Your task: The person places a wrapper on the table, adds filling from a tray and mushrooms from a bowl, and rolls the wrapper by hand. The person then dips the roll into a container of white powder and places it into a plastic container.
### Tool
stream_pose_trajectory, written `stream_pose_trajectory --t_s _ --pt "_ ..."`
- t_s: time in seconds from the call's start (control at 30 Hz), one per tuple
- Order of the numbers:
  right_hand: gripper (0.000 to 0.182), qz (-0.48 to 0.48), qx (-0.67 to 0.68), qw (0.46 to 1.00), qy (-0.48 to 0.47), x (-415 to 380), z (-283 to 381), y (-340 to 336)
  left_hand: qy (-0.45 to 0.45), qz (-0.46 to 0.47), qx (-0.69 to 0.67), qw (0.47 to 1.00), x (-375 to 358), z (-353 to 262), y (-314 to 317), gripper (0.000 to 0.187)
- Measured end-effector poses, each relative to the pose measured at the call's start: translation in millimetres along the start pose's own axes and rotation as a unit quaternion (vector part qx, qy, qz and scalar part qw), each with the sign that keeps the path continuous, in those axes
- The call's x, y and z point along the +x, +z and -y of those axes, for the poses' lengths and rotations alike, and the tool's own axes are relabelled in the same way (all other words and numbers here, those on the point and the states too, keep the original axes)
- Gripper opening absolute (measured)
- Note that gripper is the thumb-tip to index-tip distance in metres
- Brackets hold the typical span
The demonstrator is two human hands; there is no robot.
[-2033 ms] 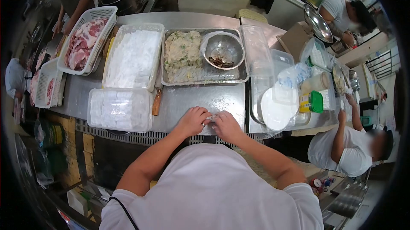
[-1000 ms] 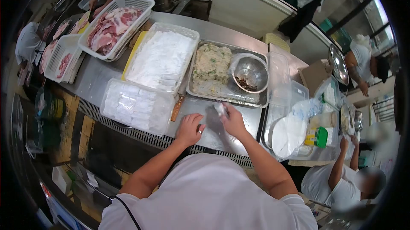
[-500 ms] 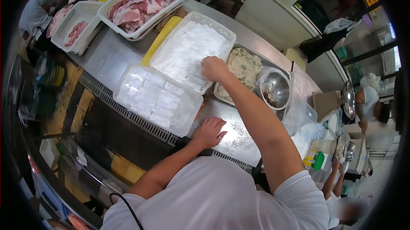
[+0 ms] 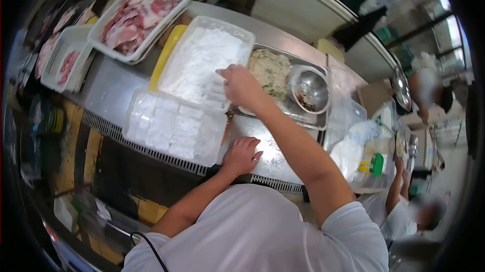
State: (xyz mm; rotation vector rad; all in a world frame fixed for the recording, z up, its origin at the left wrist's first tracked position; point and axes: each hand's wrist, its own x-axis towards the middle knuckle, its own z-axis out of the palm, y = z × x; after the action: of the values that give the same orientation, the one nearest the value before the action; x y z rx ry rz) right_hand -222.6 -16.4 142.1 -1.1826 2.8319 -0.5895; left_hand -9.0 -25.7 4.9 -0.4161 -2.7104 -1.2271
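My right hand (image 4: 240, 87) is over the right side of a plastic tub of white powder (image 4: 197, 55). Its index finger points out to the left, the other fingers are mostly hidden under the hand, and nothing shows in it. Furrowed lumps lie in the powder just below that hand. Nearer to me, a clear plastic container (image 4: 212, 143) holds rows of white-coated blocks (image 4: 169, 125). To its right, my left hand (image 4: 242, 156) rests on the steel table (image 4: 275, 153), fingers loosely extended and holding nothing.
Right of the powder tub, a metal tray holds a pale mixture with green flecks (image 4: 270, 70) and a steel bowl (image 4: 309, 90). Raw meat fills a white basket (image 4: 139, 19); a smaller basket (image 4: 63, 67) stands left. A yellow board (image 4: 166, 60) lies under the tub. Co-workers stand at right.
My view has shifted, so the table contents sit further left. My right hand has gone from a closed fist at the powder to one with its index finger extended. My left hand stays on the table.
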Motion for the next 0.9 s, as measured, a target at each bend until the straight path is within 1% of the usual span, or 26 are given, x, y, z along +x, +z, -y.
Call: stream_pose_trajectory --t_s 0.03,0.1,0.17,0.2,0.23,0.3,0.37,0.43,0.47,0.57,0.6,0.7,0.73,0.83,0.9 --pt "0.031 -0.040 0.059 0.997 0.028 -21 3 -9 0.000 0.007 0.007 1.000 1 0 0 0.043" --pt "0.021 -0.061 0.084 0.989 0.105 -78 2 -16 0.008 0.027 0.016 0.999 2 1 1 0.045" --pt "0.021 -0.072 0.122 0.976 0.165 -152 -11 -7 -0.012 0.100 0.033 0.994 5 -4 -5 0.044" --pt "0.021 -0.063 0.115 0.968 0.212 -192 -16 1 0.030 0.056 0.015 0.998 4 -2 -3 0.044" --pt "0.021 -0.056 0.112 0.959 0.255 -231 -18 6 0.046 0.051 0.011 0.998 4 -2 0 0.044" --pt "0.019 -0.073 0.119 0.938 0.318 -300 -15 3 0.073 0.034 0.010 0.997 4 -1 4 0.044" --pt "0.019 -0.117 0.144 0.896 0.403 -355 -15 -2 0.085 0.048 0.016 0.995 5 -3 7 0.044" --pt "0.018 -0.180 0.116 0.861 0.461 -397 -27 -5 0.098 0.056 0.023 0.993 5 -3 9 0.045" --pt "0.018 -0.198 0.103 0.849 0.480 -414 -37 -5 0.108 0.059 0.024 0.992 4 -3 10 0.045" --pt "0.028 -0.224 -0.052 0.846 0.482 -442 -58 -16 0.129 0.067 0.027 0.989 6 -4 15 0.044" --pt "0.035 -0.181 -0.072 0.842 0.503 -453 -73 -13 0.133 0.068 0.029 0.988 7 -5 17 0.044" --pt "0.044 -0.168 -0.175 0.821 0.517 -472 -96 -9 0.140 0.075 0.047 0.986 11 -8 21 0.044" --pt "0.050 -0.150 -0.149 0.816 0.538 -478 -100 -11 0.142 0.072 0.049 0.986 12 -9 22 0.044" --pt "0.051 -0.149 -0.150 0.811 0.546 -487 -110 -14 0.142 0.062 0.059 0.986 11 -10 22 0.043" --pt "0.050 -0.122 -0.156 0.811 0.550 -488 -113 -15 0.141 0.053 0.065 0.986 10 -10 21 0.043"
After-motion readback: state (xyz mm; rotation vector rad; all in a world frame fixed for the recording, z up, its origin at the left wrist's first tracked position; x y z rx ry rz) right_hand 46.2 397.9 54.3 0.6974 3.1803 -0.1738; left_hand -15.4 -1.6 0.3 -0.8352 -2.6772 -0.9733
